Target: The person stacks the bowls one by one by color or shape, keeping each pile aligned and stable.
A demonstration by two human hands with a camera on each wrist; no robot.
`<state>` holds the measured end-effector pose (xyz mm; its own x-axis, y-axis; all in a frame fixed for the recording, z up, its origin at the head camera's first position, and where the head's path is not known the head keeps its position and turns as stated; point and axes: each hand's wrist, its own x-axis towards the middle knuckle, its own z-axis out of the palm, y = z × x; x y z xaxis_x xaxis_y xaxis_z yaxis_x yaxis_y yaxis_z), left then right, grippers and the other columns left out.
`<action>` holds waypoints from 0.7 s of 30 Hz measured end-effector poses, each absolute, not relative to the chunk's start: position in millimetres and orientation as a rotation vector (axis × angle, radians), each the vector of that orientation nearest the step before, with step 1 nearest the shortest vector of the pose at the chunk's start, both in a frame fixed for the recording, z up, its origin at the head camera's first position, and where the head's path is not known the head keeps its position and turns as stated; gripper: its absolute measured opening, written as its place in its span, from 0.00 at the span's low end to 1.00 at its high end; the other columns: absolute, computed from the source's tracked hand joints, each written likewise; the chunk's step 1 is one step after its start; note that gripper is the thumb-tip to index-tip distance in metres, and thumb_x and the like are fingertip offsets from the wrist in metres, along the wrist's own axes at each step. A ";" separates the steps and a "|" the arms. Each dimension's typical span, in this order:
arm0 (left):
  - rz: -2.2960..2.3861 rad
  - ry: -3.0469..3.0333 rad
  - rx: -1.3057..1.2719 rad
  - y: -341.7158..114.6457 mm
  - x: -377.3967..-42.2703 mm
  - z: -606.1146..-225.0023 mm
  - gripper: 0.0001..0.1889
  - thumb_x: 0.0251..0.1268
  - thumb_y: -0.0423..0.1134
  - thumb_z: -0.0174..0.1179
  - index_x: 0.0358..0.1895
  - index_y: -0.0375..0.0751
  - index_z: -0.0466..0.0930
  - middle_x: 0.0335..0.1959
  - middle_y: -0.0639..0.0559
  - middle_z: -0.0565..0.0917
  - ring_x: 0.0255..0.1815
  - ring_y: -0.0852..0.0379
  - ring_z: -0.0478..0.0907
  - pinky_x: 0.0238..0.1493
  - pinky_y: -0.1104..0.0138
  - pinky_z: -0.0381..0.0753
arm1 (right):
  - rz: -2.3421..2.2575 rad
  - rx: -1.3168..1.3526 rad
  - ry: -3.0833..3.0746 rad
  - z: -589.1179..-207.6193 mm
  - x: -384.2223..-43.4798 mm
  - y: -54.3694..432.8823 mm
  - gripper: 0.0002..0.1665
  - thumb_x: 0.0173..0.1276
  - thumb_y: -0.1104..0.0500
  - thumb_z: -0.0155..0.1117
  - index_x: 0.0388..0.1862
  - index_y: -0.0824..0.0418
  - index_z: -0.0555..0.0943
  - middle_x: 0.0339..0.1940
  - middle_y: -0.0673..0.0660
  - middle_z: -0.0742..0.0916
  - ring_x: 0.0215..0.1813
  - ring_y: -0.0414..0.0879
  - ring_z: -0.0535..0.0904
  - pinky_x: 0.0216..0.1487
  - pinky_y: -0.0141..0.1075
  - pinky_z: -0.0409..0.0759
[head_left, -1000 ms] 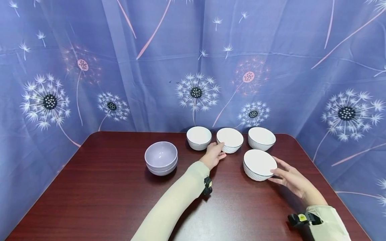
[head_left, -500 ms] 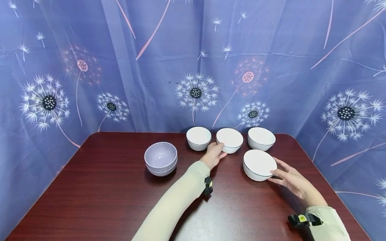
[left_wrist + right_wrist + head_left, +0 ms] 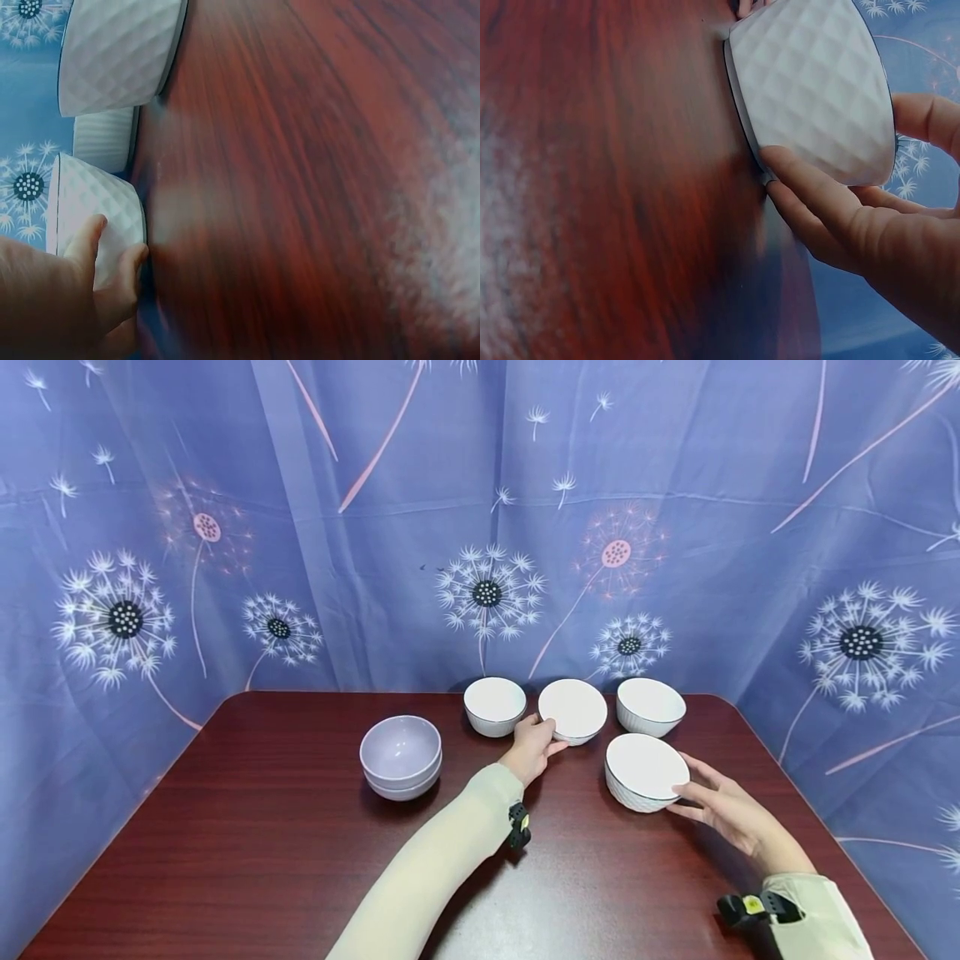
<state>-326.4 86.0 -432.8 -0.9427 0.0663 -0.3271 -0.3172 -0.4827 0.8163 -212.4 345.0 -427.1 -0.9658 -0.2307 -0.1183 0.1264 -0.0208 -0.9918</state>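
Note:
My left hand [image 3: 528,747] grips the near left side of a white bowl [image 3: 573,708] with a dark rim line, the middle one of the back row. That bowl tips toward me; its dimpled wall [image 3: 94,199] shows in the left wrist view, thumb and fingers against it. With my right hand [image 3: 731,814] I hold a larger white bowl [image 3: 647,770] at the front right by its right side. Diamond-patterned relief covers this bowl's outer wall [image 3: 814,90] in the right wrist view, where fingers lie along its lower edge and the thumb is near the rim.
A small white bowl [image 3: 495,706] stands to the left of the left hand's bowl, and a ribbed white bowl [image 3: 650,707] to its right. Two stacked lavender bowls [image 3: 401,756] sit further left on the dark red wooden table [image 3: 247,827]. A blue dandelion-print curtain [image 3: 375,568] hangs behind.
The bowl in my left hand has tilted slightly toward me, so more of its inside shows. My right hand and its bowl have stayed in place.

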 end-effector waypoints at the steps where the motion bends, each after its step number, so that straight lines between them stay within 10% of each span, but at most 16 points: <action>1: 2.500 1.456 -0.367 85.9 -326.0 -433.4 0.32 0.61 0.20 0.42 0.72 0.24 0.53 0.66 0.26 0.64 0.61 0.39 0.71 0.50 0.58 0.81 | -2.070 -0.116 2.014 -427.3 -212.3 345.1 0.48 0.70 0.69 0.53 0.75 0.71 0.34 0.66 0.68 0.57 0.49 0.39 0.80 0.51 0.42 0.81; 21: 2.400 1.458 -0.327 74.5 -306.4 -416.6 0.30 0.60 0.20 0.43 0.70 0.25 0.59 0.61 0.25 0.70 0.55 0.41 0.77 0.46 0.61 0.83 | -2.106 -0.135 1.989 -427.2 -210.7 344.7 0.47 0.70 0.69 0.53 0.75 0.72 0.34 0.56 0.51 0.69 0.49 0.38 0.80 0.51 0.44 0.81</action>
<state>-306.4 74.5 -416.6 -0.9247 0.1463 -0.3515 -0.3794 -0.4322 0.8181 -210.7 344.7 -427.2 -0.9667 -0.2369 -0.0972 0.1107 -0.0441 -0.9929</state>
